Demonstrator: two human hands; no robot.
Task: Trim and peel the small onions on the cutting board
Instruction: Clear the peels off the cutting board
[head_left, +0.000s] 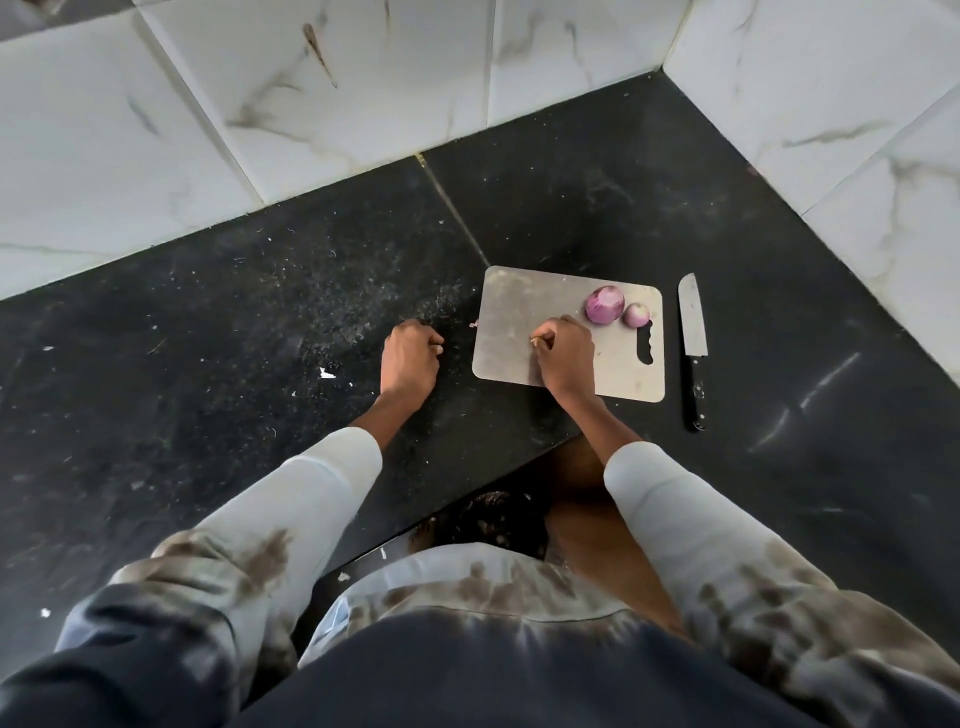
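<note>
Two peeled onions on the board, knife set aside.

The big onion (604, 305) and small onion (636, 315) touch at the board's (519, 312) far right corner, both purple and skinless. The right hand (565, 353) rests on the board, pinching a scrap of peel (534, 340). The left hand (410, 358) sits clenched on the dark counter (208, 338) beside the board; whether it holds anything is hidden. The knife (693, 343) lies right of the board.
</note>
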